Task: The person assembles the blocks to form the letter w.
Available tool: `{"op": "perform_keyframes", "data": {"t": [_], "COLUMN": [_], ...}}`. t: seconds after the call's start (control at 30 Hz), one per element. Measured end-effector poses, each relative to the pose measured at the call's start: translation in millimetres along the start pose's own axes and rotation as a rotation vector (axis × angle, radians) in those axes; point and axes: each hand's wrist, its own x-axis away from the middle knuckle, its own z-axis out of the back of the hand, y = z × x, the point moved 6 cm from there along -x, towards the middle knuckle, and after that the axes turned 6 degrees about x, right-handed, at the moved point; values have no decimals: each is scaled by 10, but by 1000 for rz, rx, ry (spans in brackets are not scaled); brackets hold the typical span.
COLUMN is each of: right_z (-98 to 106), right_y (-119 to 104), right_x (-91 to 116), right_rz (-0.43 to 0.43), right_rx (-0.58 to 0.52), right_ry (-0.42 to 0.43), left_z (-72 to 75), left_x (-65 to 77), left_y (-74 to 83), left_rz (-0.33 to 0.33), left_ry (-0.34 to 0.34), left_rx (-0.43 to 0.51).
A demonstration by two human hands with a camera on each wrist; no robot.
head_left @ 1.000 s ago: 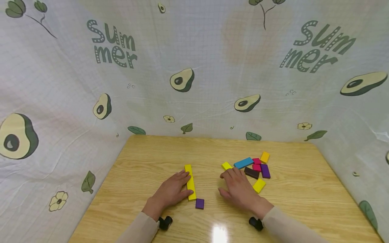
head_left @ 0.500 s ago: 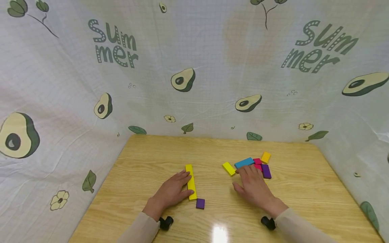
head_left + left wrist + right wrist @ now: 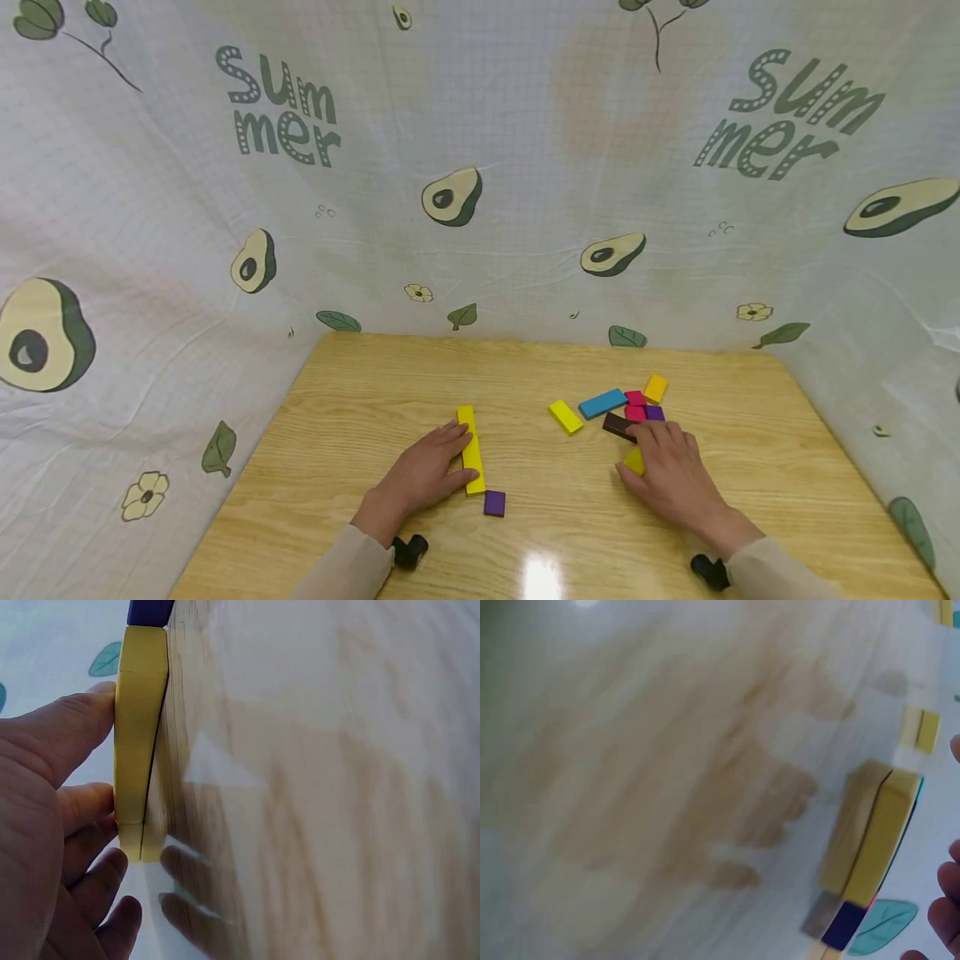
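Note:
A long yellow bar (image 3: pixel 472 463) lies on the wooden table, and my left hand (image 3: pixel 424 468) rests its thumb and fingertips on it. In the left wrist view the yellow bar (image 3: pixel 139 735) shows a seam, with curled lower fingers (image 3: pixel 105 885) beside it. A small purple square block (image 3: pixel 494 503) sits at its near end. My right hand (image 3: pixel 671 467) hovers over a yellow block (image 3: pixel 633 461), partly covering it and the dark brown block (image 3: pixel 618 427). The right wrist view shows its fingers (image 3: pixel 946 885) apart from that yellow block (image 3: pixel 881 832).
Beyond my right hand lie a blue block (image 3: pixel 603 404), two pink blocks (image 3: pixel 635 398), a purple block (image 3: pixel 655 413) and an orange block (image 3: pixel 656 389). Another yellow block (image 3: pixel 566 417) is left of them. A printed cloth (image 3: pixel 525 250) surrounds the table (image 3: pixel 390 375).
My right hand has moved right, from the left yellow block across the dark brown block to the right-hand yellow block. The left hand stays on the yellow bar.

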Motion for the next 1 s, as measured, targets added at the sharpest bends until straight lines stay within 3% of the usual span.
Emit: {"op": "perform_keyframes", "data": {"t": [0.4,1.0], "right_z": [-70,-114], "right_y": [202,287], "right_x": [185,198], "right_rz": [-58,-68], "right_rx": [55,87], "right_ry": [-98,-120], "left_z": [2,19], "left_x": [7,6], "left_y": [3,8], "left_rz": [0,-4], "left_ry": [6,5], "left_rx": [6,24]}}
